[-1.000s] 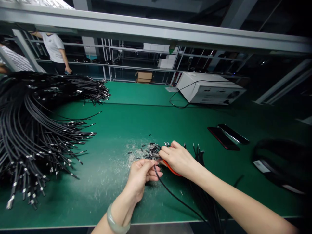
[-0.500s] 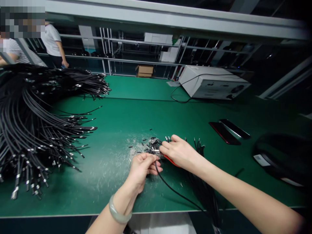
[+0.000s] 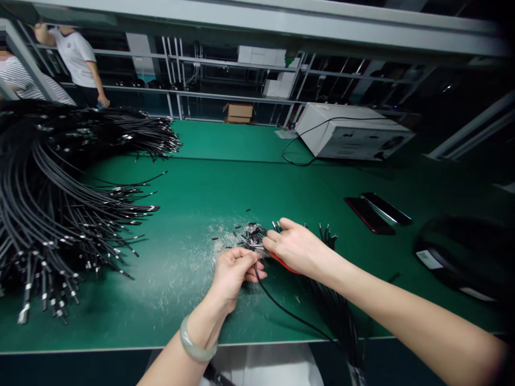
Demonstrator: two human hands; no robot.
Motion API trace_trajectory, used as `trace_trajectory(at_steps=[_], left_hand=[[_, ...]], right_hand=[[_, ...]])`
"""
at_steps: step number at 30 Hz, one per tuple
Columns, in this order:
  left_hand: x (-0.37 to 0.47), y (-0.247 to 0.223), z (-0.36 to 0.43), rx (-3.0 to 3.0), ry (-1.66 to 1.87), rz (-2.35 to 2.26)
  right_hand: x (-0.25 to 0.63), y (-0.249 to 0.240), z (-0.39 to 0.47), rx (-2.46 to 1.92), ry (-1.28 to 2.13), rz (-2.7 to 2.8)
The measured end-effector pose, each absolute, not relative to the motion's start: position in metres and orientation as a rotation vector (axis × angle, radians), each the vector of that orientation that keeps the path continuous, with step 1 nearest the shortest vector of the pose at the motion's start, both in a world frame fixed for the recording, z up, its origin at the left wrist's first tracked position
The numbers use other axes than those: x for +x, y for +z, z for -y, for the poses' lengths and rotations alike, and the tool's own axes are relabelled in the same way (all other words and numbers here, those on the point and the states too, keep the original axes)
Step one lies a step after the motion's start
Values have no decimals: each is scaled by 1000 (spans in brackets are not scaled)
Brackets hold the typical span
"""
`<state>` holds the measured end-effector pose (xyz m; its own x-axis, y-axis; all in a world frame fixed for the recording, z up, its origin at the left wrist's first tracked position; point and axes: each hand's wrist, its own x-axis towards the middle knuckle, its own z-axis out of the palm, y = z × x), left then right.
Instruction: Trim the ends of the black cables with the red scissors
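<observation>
My left hand point(image 3: 237, 271) pinches a thin black cable point(image 3: 281, 307) near its end between thumb and fingers. From there the cable curves down to the right, over the table edge. My right hand point(image 3: 295, 246) is closed around a red-handled tool point(image 3: 285, 264). Its slim metal tip lies close to my left fingertips; the fingers hide most of it, so its exact kind is unclear. Short black offcuts point(image 3: 253, 233) and pale, hair-like strands point(image 3: 219, 236) are scattered behind and left of my hands. Beneath my right forearm runs a bundle of black cables point(image 3: 336, 311).
A large heap of black cables point(image 3: 24, 177) with silvery ends covers the left side of the green table point(image 3: 209, 187). Two phones point(image 3: 370, 214) and a black object point(image 3: 454, 257) with white labels lie right. A white metal box point(image 3: 354, 134) stands behind. Two people are at far left.
The view has shifted slightly. Both hands keep nearly the same pose, with the cable and the red-handled tool still held. A person in the background has an arm raised.
</observation>
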<state>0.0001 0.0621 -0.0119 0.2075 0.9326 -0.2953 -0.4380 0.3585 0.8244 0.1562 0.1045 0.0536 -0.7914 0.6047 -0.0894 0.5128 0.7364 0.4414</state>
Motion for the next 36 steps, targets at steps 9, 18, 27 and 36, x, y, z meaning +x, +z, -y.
trace_trajectory(at_steps=[9,18,27,36], left_hand=[[1,-10,-62,648,1017,-895],[1,-10,-63,675,1024,-937],[2,-10,-62,683,1024,-961],[2,-9,-63,676,1043,-931]], right_hand=[[163,52,-109,903,428,-2837],[158,52,-105,906,535,-2795],[160,53,-105,867,556,-2812],[166,49,-111,1296,136,-2954]])
